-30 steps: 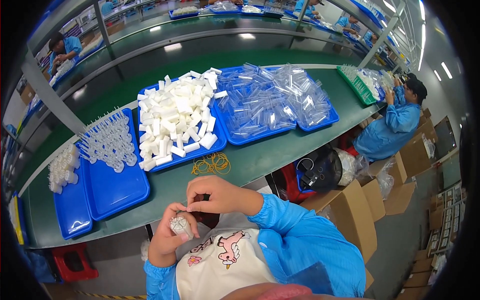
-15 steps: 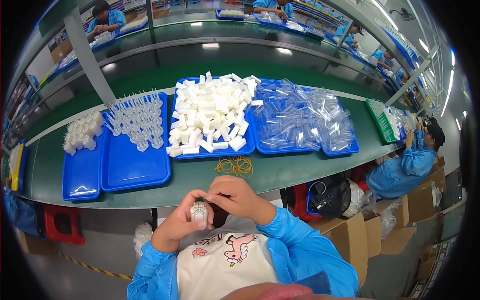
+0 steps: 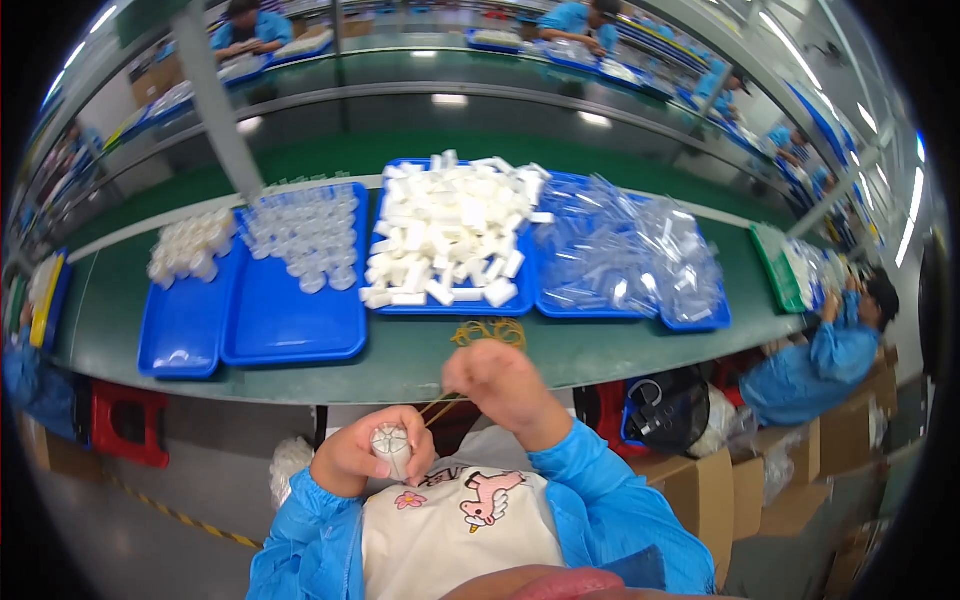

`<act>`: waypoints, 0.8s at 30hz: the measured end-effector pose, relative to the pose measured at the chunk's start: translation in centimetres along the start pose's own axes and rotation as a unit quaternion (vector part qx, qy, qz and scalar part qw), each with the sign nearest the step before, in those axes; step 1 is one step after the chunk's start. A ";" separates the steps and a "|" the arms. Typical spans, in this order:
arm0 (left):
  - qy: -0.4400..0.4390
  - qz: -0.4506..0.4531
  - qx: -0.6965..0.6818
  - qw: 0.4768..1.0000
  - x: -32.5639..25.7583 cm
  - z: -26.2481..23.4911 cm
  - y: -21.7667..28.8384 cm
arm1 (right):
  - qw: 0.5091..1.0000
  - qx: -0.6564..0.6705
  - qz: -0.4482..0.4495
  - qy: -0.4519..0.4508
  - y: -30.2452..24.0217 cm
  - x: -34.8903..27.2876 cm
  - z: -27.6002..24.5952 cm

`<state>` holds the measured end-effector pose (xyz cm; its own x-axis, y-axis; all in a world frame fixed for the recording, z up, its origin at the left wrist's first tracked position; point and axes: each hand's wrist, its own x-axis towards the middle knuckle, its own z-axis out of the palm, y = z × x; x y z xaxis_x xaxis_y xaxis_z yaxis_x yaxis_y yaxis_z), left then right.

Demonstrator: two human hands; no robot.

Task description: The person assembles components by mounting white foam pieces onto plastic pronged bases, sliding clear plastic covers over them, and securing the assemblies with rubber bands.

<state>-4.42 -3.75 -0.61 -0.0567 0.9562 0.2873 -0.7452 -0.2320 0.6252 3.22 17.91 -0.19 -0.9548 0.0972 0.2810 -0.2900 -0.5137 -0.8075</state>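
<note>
Holds a white ribbed bundle (image 3: 397, 462) in the left hand (image 3: 358, 450), closed with fingers and thumb wrapped around its side. Raises the right hand (image 3: 503, 385) just right of it and farther out, blurred, with fingers folded inward and closed on a yellow band (image 3: 438, 404) drawn straight between both hands; exact fingertip contact too blurred to tell. Wears a cream shirt (image 3: 425, 545) printed with dark lettering, partly covered and not legible, and with a pink unicorn (image 3: 490, 502). Places the bundle before the chest, just off the near edge of the bench (image 3: 300, 382), with its segmented round end turned upward and its long axis steep, leaning slightly toward the far left. Includes, on the bench from left to right, clear stemmed pieces (image 3: 312, 240), white blocks (image 3: 450, 235) and transparent tubes (image 3: 600, 250) in blue trays, with loose yellow bands (image 3: 488, 331) nearer.
</note>
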 end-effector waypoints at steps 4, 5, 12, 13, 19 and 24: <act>-0.039 -0.106 0.134 0.985 -0.9 -1.5 1.6 | 0.927 0.363 0.091 0.021 -2.9 0.0 -1.4; -0.034 -0.157 0.191 0.968 -0.6 -1.1 1.7 | 0.942 0.313 0.114 0.039 -3.8 0.2 -0.6; 0.119 -0.180 0.422 0.880 -0.9 -2.0 -2.4 | 0.711 -0.414 0.202 -0.531 -5.2 1.6 6.2; 0.157 -0.220 0.304 0.914 -1.1 -1.3 -1.2 | 0.702 -0.410 0.198 -0.547 -4.9 1.4 6.3; 0.121 0.151 0.064 0.979 -4.9 1.4 0.4 | 0.908 -0.082 0.169 -0.375 -3.2 0.3 2.2; 0.160 0.208 0.473 0.841 -3.0 4.6 0.8 | 0.926 0.295 0.142 -0.189 1.0 -1.9 2.4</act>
<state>-1.78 -7.64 2.32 -0.4704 0.7207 0.5092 0.2367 -0.4529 0.8596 4.95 15.15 -0.26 -0.8630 -0.3617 0.3527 0.1623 -0.8596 -0.4845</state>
